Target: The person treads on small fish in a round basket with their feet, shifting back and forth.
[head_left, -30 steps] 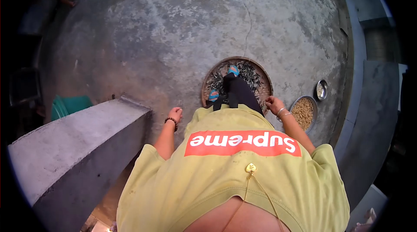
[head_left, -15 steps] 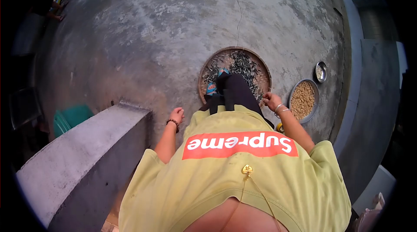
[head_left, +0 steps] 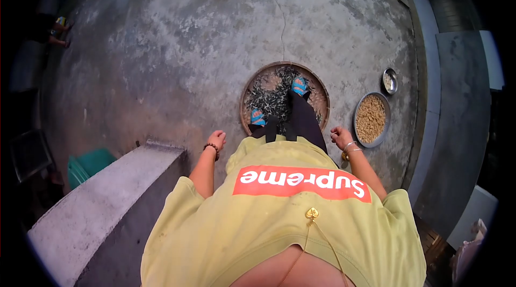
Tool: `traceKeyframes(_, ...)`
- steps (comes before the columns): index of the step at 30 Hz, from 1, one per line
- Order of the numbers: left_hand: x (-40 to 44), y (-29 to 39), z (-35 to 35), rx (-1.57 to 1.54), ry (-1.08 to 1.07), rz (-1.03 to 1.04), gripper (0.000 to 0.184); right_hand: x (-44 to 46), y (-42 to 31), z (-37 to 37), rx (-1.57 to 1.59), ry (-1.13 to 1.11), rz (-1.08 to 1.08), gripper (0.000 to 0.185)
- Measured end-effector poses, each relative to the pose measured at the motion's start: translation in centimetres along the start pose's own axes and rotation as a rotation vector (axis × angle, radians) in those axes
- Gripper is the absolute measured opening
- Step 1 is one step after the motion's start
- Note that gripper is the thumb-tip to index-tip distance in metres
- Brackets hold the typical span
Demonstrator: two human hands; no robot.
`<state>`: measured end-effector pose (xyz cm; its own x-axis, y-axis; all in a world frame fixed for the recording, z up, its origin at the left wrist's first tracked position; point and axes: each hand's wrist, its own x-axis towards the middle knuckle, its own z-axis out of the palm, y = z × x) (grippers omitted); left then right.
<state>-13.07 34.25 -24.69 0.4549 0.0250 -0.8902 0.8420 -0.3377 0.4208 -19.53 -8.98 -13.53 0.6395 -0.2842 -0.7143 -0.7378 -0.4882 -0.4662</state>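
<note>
My feet, in blue and orange shoes, stand inside a round, shallow woven tray. Dark, thin pods or husks lie scattered around them. My left hand, with a beaded bracelet at the wrist, hangs beside my hip, its fingers loosely curled in and nothing visible in them. On the other side my right hand, wearing bangles, hangs just off the tray's rim, also loosely curled with nothing seen in it. Neither hand touches the tray. Nearest to the right hand is a metal basin of pale tan pieces.
A smaller metal bowl with pale contents stands beyond the basin. At left runs a low concrete wall, with a green plastic container behind it. Cracked concrete floor stretches ahead. Another person's limbs show far left.
My feet have moved apart in the tray, one forward to the right, the other back to the left. The dark pods are shifted. My right hand has dropped slightly away from the rim.
</note>
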Motion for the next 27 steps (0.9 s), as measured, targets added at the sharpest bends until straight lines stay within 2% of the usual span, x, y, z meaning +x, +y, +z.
traceKeyframes(2,0.2,1.0,0.2,0.02,-0.053,0.064,0.027,-0.1,0.5,0.2,0.009,0.003,0.012,0.016)
traceKeyframes(8,-1.9,3.0,0.7,-0.002,0.027,0.102,0.03,1.5,1.4,0.0,-0.06,-0.059,0.01,0.014)
traceKeyframes(10,-0.5,0.8,0.4,0.064,0.05,0.166,0.03,4.7,3.7,0.6,0.071,-0.098,-0.005,0.014)
traceKeyframes(11,0.2,-0.5,0.5,0.14,0.14,0.17,0.03,6.0,4.0,0.6,0.124,-0.128,-0.008,0.012)
traceKeyframes(13,-1.0,-0.5,0.1,0.276,0.139,0.102,0.033,7.5,2.8,0.3,0.087,-0.135,0.046,0.008)
traceKeyframes(15,-1.0,-0.8,-0.3,0.348,0.129,0.081,0.034,9.0,0.8,-0.1,0.105,-0.143,-0.101,0.009)
traceKeyframes(18,-2.8,-0.3,-0.7,0.234,0.245,0.156,0.03,10.5,-2.2,-0.3,-0.258,-0.105,-0.215,0.013)
traceKeyframes(19,-3.0,-0.2,-0.9,0.222,0.279,0.164,0.03,10.3,-3.8,-0.4,-0.257,-0.112,-0.251,0.013)
traceKeyframes(21,-3.0,-0.3,-0.8,0.152,0.328,0.218,0.029,9.3,-7.3,-0.6,-0.136,-0.132,-0.109,0.013)
traceKeyframes(24,-3.1,-0.4,-0.3,0.133,0.384,0.238,0.026,18.4,-3.4,0.9,-0.333,-0.124,-0.297,0.021)
traceKeyframes(27,-3.0,-1.5,1.0,0.201,0.379,0.272,0.026,19.3,-4.3,1.2,-0.309,-0.107,-0.333,0.019)
